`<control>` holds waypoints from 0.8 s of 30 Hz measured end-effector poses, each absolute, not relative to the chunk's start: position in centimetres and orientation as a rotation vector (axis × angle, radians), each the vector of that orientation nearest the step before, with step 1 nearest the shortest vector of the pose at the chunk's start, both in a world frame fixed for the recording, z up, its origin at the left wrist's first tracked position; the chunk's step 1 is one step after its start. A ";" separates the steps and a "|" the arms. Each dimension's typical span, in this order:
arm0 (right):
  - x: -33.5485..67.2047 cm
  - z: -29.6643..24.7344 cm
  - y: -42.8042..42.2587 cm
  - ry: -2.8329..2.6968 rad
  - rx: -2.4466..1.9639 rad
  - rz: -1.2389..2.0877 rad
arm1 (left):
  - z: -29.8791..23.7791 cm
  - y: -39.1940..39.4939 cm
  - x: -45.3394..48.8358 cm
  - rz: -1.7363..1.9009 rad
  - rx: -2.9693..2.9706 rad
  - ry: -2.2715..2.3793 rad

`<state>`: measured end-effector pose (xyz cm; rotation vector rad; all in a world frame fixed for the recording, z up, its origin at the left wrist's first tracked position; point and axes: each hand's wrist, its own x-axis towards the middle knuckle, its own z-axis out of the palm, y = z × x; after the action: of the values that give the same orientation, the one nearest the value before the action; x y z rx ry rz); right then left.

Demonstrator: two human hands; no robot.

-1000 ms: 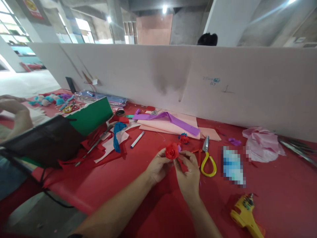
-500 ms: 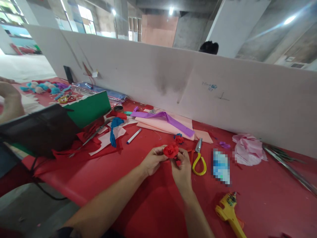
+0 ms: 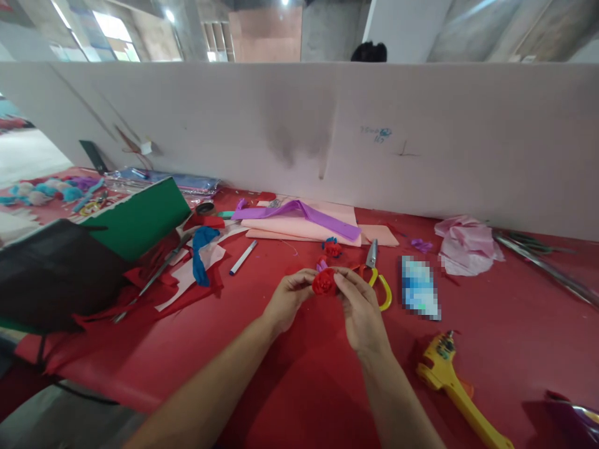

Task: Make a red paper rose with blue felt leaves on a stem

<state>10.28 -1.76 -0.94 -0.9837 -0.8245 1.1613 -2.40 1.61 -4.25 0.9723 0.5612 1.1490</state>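
A small red paper rose (image 3: 324,282) is pinched between both my hands above the red table (image 3: 290,374). My left hand (image 3: 286,299) grips it from the left with curled fingers. My right hand (image 3: 360,308) closes on it from the right, thumb and fingertips on the petals. A second small red and blue flower (image 3: 332,248) lies on the table just beyond. Yellow-handled scissors (image 3: 375,274) lie right behind my right hand.
A yellow glue gun (image 3: 456,386) lies at the front right. Pink and purple paper sheets (image 3: 304,223), a white pen (image 3: 243,257), red scraps, a green board (image 3: 140,218) and crumpled pink paper (image 3: 465,244) crowd the back. A white partition wall (image 3: 327,137) runs behind.
The camera has swung a little, shifting the scene left and down. My hands still hold the rose; my right hand has turned over it, fingers now closing on the petals.
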 end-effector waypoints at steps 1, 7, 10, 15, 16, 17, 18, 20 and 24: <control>10.3 -1.0 -1.7 -0.812 -0.994 1.155 | -4.2 1.6 -2.4 1.150 0.978 0.561; 10.3 -1.3 -1.6 -0.813 -1.075 1.017 | -4.2 1.6 -2.4 1.148 0.991 0.580; 10.3 -1.3 -1.6 -0.797 -1.095 0.994 | -4.3 1.6 -2.4 1.152 0.990 0.587; 10.1 -1.0 -1.7 -0.806 -1.046 1.023 | -4.3 1.6 -2.3 1.137 0.950 0.583; 10.1 -0.8 -1.8 -0.803 -1.025 1.035 | -4.3 1.5 -2.3 1.132 0.939 0.579; 10.0 -0.7 -1.8 -0.794 -1.004 1.048 | -4.3 1.5 -2.3 1.128 0.925 0.575; 10.0 -0.5 -1.8 -0.783 -0.986 1.062 | -4.4 1.5 -2.3 1.123 0.909 0.570; 10.0 -0.3 -1.9 -0.754 -0.961 1.084 | -4.4 1.5 -2.3 1.115 0.873 0.556; 10.0 -0.1 -2.0 -0.718 -0.905 1.099 | -4.5 1.3 -2.0 1.099 0.783 0.571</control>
<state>9.97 -2.02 -0.08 -0.9051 -0.7178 1.0987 -2.05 1.29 -4.51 0.7828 0.5711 1.0987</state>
